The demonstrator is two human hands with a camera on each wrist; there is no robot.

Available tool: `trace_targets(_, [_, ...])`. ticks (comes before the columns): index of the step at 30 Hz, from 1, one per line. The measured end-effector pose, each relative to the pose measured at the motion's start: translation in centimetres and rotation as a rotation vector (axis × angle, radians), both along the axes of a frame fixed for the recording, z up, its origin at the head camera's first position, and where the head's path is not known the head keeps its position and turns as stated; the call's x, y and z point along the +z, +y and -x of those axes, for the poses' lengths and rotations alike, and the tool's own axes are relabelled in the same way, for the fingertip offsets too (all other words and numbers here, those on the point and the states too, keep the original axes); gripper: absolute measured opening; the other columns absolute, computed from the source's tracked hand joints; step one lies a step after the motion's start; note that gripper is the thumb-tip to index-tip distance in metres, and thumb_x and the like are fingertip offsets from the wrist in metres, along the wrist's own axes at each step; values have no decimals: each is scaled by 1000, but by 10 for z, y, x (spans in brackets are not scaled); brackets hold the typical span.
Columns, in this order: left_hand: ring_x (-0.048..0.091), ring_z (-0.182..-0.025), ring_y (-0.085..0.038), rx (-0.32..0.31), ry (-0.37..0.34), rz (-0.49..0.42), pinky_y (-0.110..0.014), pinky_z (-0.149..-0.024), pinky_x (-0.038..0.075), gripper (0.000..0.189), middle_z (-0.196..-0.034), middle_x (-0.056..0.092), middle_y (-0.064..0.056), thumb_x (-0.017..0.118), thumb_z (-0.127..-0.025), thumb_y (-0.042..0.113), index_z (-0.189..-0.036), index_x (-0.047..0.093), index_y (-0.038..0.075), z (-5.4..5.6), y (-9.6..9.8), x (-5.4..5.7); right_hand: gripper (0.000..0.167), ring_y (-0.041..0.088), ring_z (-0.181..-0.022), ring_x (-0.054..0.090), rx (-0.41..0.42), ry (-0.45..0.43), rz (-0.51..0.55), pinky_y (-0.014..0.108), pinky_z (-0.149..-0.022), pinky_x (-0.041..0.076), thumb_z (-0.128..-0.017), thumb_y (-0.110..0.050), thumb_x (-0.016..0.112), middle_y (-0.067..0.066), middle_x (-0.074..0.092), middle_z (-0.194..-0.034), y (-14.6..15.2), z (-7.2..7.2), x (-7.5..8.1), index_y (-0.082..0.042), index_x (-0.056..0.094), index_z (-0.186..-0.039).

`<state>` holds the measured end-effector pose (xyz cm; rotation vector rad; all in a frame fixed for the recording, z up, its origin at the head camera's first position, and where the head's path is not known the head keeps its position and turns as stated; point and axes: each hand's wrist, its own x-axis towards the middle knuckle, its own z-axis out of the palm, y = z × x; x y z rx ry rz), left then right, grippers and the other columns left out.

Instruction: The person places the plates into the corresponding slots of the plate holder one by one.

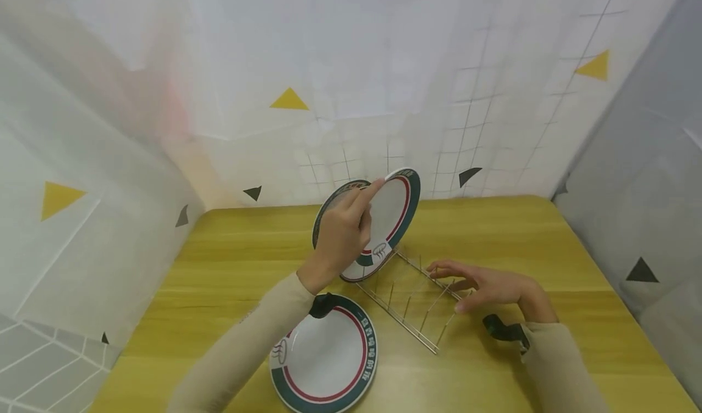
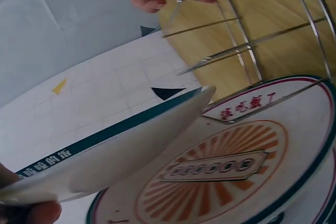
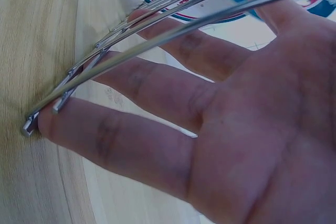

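Left hand (image 1: 342, 233) pinched plate (image 1: 392, 215) at far end of rack (image 3: 194, 24); right hand (image 1: 488, 285), fingers spread, touched rack. I judged steady rack, straight plate vital.

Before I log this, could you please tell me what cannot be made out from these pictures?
Rear plate, head view: largely hidden by the left hand and the held plate.
Flat plate, head view: upper-left rim hidden behind the left sleeve and strap.
Left hand's fingers, left wrist view: mostly cut off by the left edge.
Lettering on the held plate's top rim, head view: too small.
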<state>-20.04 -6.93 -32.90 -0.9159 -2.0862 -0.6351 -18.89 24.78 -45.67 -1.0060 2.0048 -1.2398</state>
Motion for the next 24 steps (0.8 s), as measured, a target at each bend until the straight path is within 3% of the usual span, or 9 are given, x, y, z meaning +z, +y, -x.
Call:
trace_targets(5, [31, -45, -6, 9, -30, 14, -16, -44, 26, 52, -102, 68, -7, 55, -89, -6, -138, 55, 11, 3, 6, -15, 78, 49, -139, 29, 6, 23, -1, 64, -103, 35, -92, -5, 64, 23, 23, -157, 3, 0, 2, -6, 17, -154])
trace_targets(13, [31, -44, -5, 38, -94, 111, -13, -42, 26, 53, -115, 66, -6, 55, -90, -3, -141, 51, 12, 3, 16, -41, 78, 37, -142, 31, 16, 41, 13, 57, -105, 38, -92, -3, 63, 24, 22, -157, 6, -2, 1, -17, 18, -155])
trace_targets(18, [35, -43, -7, 92, -132, 98, -16, -41, 28, 51, -108, 65, -7, 54, -92, -4, -141, 49, 11, 3, 15, -50, 78, 38, -142, 31, 17, 55, 18, 53, -107, 38, -92, -3, 64, 27, 23, -156, 5, -3, 4, -16, 19, -155])
trace_targets(24, [36, -43, -7, 183, -139, 184, -15, -38, 27, 57, -104, 62, -9, 55, -91, -3, -145, 43, 11, 1, 13, -51, 77, 33, -142, 31, 18, 52, 24, 57, -107, 37, -92, -2, 64, 27, 23, -155, 4, -2, 6, -14, 20, -154])
